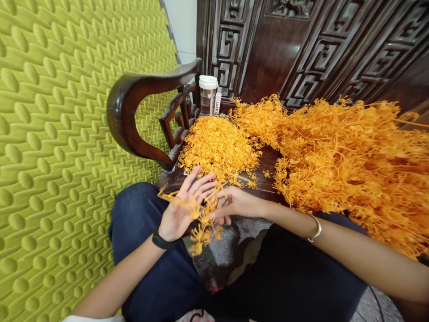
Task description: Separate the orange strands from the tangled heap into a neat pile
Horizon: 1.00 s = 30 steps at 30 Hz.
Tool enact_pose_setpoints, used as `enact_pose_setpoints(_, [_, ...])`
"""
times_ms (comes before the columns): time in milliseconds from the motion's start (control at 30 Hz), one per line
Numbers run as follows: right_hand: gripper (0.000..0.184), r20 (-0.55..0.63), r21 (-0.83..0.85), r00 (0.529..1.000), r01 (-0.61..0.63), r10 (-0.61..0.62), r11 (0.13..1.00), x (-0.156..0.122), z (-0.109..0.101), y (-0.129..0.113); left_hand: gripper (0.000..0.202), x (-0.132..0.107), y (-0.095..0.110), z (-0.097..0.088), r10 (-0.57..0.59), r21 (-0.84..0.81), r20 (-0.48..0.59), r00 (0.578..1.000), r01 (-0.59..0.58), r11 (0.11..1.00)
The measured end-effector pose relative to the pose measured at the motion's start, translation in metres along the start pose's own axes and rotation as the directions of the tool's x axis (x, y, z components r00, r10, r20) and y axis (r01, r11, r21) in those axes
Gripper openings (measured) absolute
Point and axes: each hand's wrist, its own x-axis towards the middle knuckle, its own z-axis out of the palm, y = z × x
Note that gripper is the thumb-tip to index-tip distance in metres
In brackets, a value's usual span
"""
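Note:
My left hand [184, 205] is held palm up above my lap, fingers stretched out, with a small orange plastic sprig [203, 221] lying across and hanging below it. My right hand [234, 203] meets it from the right, fingers pinched on the same sprig. A black band sits on my left wrist and a silver bangle on my right. Just beyond the hands lies a heap of small orange pieces [217, 145] on the dark wooden seat [264, 165]. A large pile of long orange sprigs [355, 161] spreads to the right.
A clear jar with a white lid [208, 95] and a small white tube stand at the back of the seat. A curved dark armrest [140, 112] rises at the left. A green quilted cushion [56, 147] fills the left side. Carved wooden panels stand behind.

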Motion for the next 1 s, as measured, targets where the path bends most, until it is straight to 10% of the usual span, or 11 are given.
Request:
enact_pose_setpoints(100, [0.025,-0.315,-0.028,0.937,0.151,-0.152,0.988,-0.011,-0.007,-0.017,0.085,0.001,-0.002,-0.003,0.045,0.022,-0.055,0.997,-0.044,0.999])
enact_pose_setpoints(200, [0.019,-0.637,-0.353,0.624,0.285,-0.452,0.891,-0.025,-0.011,-0.024,0.063,0.005,-0.006,-0.006,0.074,0.109,-0.178,0.981,-0.056,0.993])
enact_pose_setpoints(300, [0.013,-0.492,-0.771,0.378,0.230,-0.784,0.594,-0.035,-0.012,-0.023,0.048,0.008,-0.008,-0.006,-0.155,0.064,-0.237,0.959,0.174,0.983])
enact_pose_setpoints(433, [0.028,-0.111,-0.900,0.562,0.294,-0.820,0.323,-0.031,-0.010,-0.013,0.075,0.007,-0.008,-0.002,-0.384,-0.165,-0.098,0.918,0.365,0.916])
enact_pose_setpoints(533, [0.031,0.059,-0.874,0.745,0.360,-0.665,0.326,-0.022,-0.009,-0.007,0.068,0.006,-0.011,-0.002,-0.315,-0.211,-0.156,0.936,0.280,0.937])
enact_pose_setpoints(633, [0.033,0.126,-0.837,0.817,0.392,-0.562,0.382,-0.018,-0.011,-0.006,0.041,0.006,-0.016,-0.008,-0.239,-0.138,-0.302,0.923,0.206,0.969])
enact_pose_setpoints(867, [0.043,0.261,-0.755,0.872,0.452,-0.415,0.474,-0.028,-0.016,-0.014,0.022,0.007,-0.012,-0.013,-0.097,0.078,-0.320,0.942,0.128,0.989])
enact_pose_setpoints(1000, [0.032,-0.088,-0.625,0.810,0.408,-0.579,0.666,-0.033,-0.016,-0.022,0.020,0.006,-0.008,-0.009,-0.081,0.113,-0.378,0.922,0.133,0.985])
